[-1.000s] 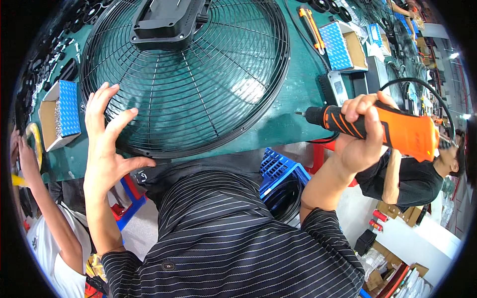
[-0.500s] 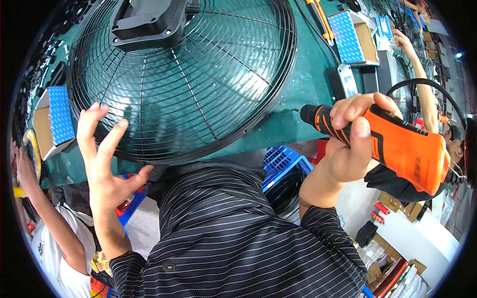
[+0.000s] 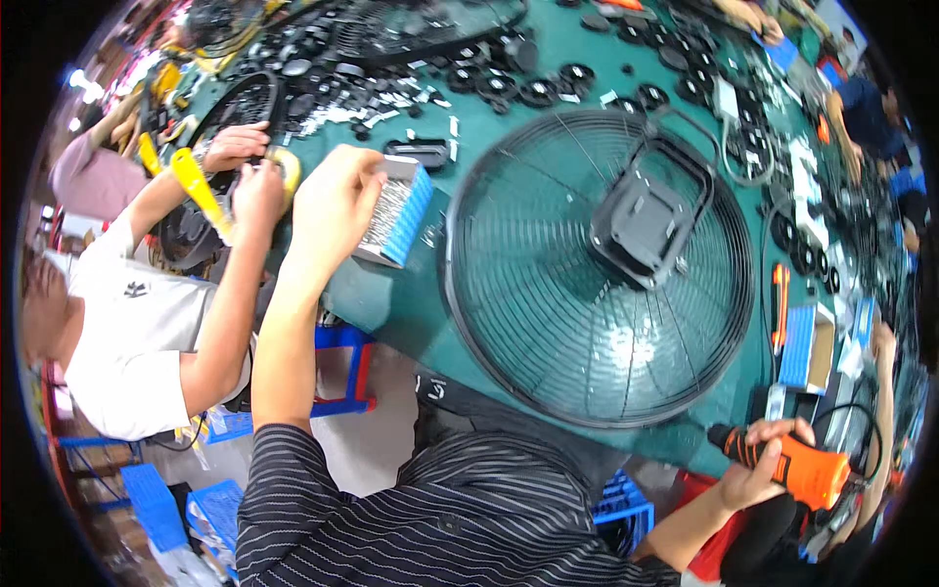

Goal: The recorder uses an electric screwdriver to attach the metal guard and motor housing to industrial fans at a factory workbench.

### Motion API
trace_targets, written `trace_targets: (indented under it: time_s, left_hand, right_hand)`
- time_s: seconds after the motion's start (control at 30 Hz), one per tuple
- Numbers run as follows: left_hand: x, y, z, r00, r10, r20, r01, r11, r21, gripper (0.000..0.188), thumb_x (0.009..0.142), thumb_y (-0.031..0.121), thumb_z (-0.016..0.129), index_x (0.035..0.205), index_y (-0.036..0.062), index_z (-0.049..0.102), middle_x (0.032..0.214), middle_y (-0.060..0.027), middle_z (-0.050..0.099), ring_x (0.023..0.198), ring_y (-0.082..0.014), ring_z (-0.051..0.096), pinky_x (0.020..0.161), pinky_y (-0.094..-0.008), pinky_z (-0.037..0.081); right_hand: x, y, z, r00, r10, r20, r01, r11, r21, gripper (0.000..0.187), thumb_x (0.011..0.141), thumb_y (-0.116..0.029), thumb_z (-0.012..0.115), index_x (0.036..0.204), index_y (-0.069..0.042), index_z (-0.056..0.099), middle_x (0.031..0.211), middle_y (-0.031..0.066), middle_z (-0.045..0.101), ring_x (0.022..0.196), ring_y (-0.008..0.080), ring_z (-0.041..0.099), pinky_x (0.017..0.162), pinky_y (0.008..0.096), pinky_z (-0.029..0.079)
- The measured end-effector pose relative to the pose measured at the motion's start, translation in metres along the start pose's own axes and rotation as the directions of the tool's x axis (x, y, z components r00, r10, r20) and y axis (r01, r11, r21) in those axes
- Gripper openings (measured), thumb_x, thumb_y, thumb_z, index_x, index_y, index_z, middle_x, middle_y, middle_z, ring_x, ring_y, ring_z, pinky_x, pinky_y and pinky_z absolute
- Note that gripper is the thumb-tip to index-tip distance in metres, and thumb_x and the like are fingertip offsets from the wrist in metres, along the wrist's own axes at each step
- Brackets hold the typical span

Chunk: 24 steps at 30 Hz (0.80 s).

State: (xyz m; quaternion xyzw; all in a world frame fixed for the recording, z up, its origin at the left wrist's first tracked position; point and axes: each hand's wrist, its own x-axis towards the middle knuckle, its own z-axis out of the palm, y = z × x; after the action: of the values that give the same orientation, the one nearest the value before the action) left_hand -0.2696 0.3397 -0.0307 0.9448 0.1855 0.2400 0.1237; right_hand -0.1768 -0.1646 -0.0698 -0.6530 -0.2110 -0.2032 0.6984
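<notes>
My left hand [image 3: 335, 203] is at the near-left side of a blue-patterned cardboard box [image 3: 409, 220] filled with small silvery pieces like screws. Its fingers are bent and close together at the box's opening; whatever is between the tips is hidden. At the lower right my right hand [image 3: 761, 468] grips an orange and black electric screwdriver [image 3: 810, 472], its bit end towards the fan guard. That round black wire fan guard [image 3: 548, 338] lies on the green table [image 3: 391, 298] between my hands, with a square black housing [image 3: 641, 223] at its middle.
A co-worker in a white shirt [image 3: 147, 342] sits close on my left, hands on a black ring-shaped part beside a yellow-handled tool [image 3: 199, 191]. Loose black round parts [image 3: 538, 91] cover the table's far side. On the right are an orange knife [image 3: 780, 303] and another blue box [image 3: 800, 347].
The view has swung left. My left hand has gone from open above the guard's rim to the screw box, its fingers drawing together. My right hand still holds the electric screwdriver.
</notes>
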Motion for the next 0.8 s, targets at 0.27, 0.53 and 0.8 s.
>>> trace_targets:
  time_s: [0.27, 0.53, 0.8]
  left_hand:
    - [0.016, -0.016, 0.027, 0.787, -0.168, 0.594, -0.120, 0.902, 0.415, 0.023, 0.072, 0.023, 0.072, 0.083, 0.0032, 0.073, 0.084, -0.0175, 0.072, 0.080, -0.0312, 0.071, 0.070, -0.0430, 0.057]
    - [0.009, -0.028, 0.024, 0.808, -0.226, 0.544, -0.012, 0.917, 0.400, 0.017, 0.075, 0.009, 0.063, 0.089, 0.0088, 0.074, 0.086, -0.0129, 0.072, 0.085, -0.0292, 0.071, 0.070, -0.0423, 0.056]
    - [-0.016, -0.026, 0.017, 0.992, -0.038, 0.123, 0.030, 0.997, 0.069, 0.009, 0.080, 0.013, 0.058, 0.086, 0.0078, 0.063, 0.085, -0.0086, 0.066, 0.079, -0.0320, 0.066, 0.066, -0.0441, 0.053]
  right_hand:
    - [0.001, -0.008, 0.010, 0.958, -0.007, -0.286, -0.010, 0.998, -0.059, 0.036, 0.090, -0.017, 0.067, 0.115, 0.002, 0.049, 0.072, 0.0114, 0.057, 0.053, 0.0177, 0.051, 0.045, 0.0287, 0.044]
    - [0.005, 0.032, -0.019, 0.953, -0.043, -0.299, 0.016, 0.996, -0.091, 0.042, 0.089, -0.017, 0.067, 0.123, 0.001, 0.050, 0.082, 0.0125, 0.059, 0.063, 0.0210, 0.057, 0.056, 0.0333, 0.049]
    - [0.008, 0.094, -0.059, 0.964, -0.038, -0.262, 0.057, 0.996, 0.066, 0.054, 0.085, -0.015, 0.069, 0.132, -0.006, 0.043, 0.092, 0.0175, 0.061, 0.069, 0.0262, 0.060, 0.062, 0.0353, 0.052]
